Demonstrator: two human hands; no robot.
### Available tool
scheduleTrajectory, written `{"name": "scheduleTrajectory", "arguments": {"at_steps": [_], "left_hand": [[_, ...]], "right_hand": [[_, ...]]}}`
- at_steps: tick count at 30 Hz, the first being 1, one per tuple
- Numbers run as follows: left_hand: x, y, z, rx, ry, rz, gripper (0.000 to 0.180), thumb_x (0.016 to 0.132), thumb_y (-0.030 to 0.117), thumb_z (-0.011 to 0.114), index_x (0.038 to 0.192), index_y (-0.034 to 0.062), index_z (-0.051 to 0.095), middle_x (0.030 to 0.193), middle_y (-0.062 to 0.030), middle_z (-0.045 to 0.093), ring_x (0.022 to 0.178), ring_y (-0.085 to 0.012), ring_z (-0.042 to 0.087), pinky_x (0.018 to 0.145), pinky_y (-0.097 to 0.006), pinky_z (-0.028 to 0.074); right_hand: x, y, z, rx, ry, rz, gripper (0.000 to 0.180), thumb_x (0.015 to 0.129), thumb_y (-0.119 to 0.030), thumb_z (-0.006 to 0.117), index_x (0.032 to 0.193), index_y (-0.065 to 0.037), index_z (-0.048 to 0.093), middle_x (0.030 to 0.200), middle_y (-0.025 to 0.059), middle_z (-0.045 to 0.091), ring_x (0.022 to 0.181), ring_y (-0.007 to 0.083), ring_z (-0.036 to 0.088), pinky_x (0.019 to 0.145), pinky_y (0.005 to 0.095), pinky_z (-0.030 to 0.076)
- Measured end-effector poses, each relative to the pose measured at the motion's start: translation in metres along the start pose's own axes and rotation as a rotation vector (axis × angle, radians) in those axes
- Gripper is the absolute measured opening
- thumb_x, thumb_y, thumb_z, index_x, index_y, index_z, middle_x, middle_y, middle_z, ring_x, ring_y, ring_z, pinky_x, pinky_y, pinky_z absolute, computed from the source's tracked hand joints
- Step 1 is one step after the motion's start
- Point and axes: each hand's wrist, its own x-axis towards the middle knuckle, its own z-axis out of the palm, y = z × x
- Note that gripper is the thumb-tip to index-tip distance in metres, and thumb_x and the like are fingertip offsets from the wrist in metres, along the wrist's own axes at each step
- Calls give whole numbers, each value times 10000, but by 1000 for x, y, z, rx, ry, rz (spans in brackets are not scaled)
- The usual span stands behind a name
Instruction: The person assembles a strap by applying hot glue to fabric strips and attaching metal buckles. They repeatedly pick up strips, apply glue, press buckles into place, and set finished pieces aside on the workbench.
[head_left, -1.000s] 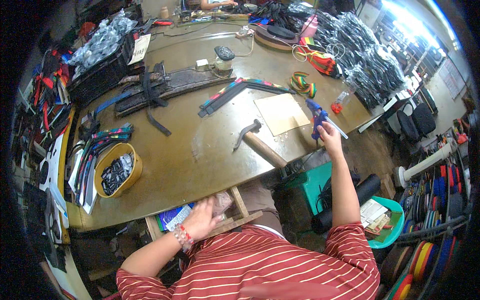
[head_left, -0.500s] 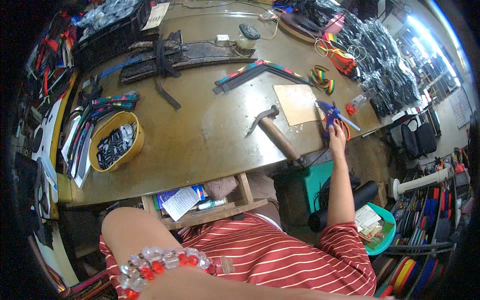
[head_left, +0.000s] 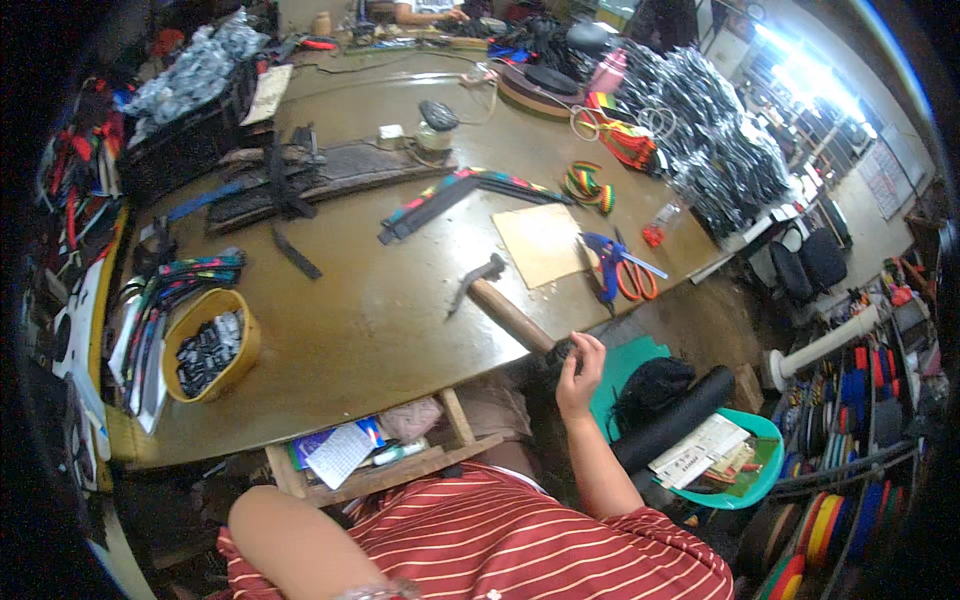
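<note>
My right hand point(head_left: 580, 378) is at the table's front edge, its fingers bent and slightly apart beside the dark butt end of a hammer point(head_left: 512, 315). Whether the fingertips touch the handle I cannot tell. The hammer lies with its head toward the back left. Behind my hand, a blue glue gun point(head_left: 604, 262) with a pale glue stick lies by orange-handled scissors point(head_left: 636, 280) and a tan board point(head_left: 535, 245). My left arm point(head_left: 300, 545) bends across my lap; its hand is beyond the lower edge.
A yellow tub point(head_left: 250, 350) of small black pieces stands at left, near patterned straps point(head_left: 205, 268). A folded patterned strip point(head_left: 470, 185) lies mid-table. An open drawer point(head_left: 455, 415) juts toward me; a turquoise basin point(head_left: 765, 480) is at lower right. Another person's arm point(head_left: 440, 14) shows at the far side.
My right hand has let go of the glue gun, which now rests on the table, and moved nearer to me, to the hammer's handle end. My view has shifted; the left wrist's beads have mostly left it.
</note>
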Motion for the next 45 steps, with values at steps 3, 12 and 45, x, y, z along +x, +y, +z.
{"name": "scheduleTrajectory", "arguments": {"at_steps": [3, 12, 45], "left_hand": [[-3, -8, 14, 84, -74, 79, 329, 895, 186, 491, 1124, -39, 563, 1145, -176, 588, 1002, -309, 596, 858, -360, 489], [-17, -35, 47, 340, -202, 186, 309, 869, 181, 515, 1073, -42, 582, 1112, -170, 596, 954, -311, 608, 812, -361, 510], [-14, 54, 29, 684, 260, 892, 418, 944, 228, 380, 1323, 52, 390, 1300, -144, 395, 1239, -267, 361, 1068, -445, 239]], "right_hand": [[5, -15, 1, 0, -62, -84, 354, 722, 82, 516, 1046, -22, 614, 1056, 160, 552, 996, 312, 520, 869, 379, 431], [12, -43, 21, 38, -164, -309, 310, 729, 73, 544, 1000, -43, 643, 993, 141, 586, 950, 316, 539, 857, 386, 431], [42, -320, -24, 1729, -1226, -1088, 87, 810, -67, 539, 838, -48, 619, 788, 87, 572, 706, 253, 548, 624, 368, 445]]}}
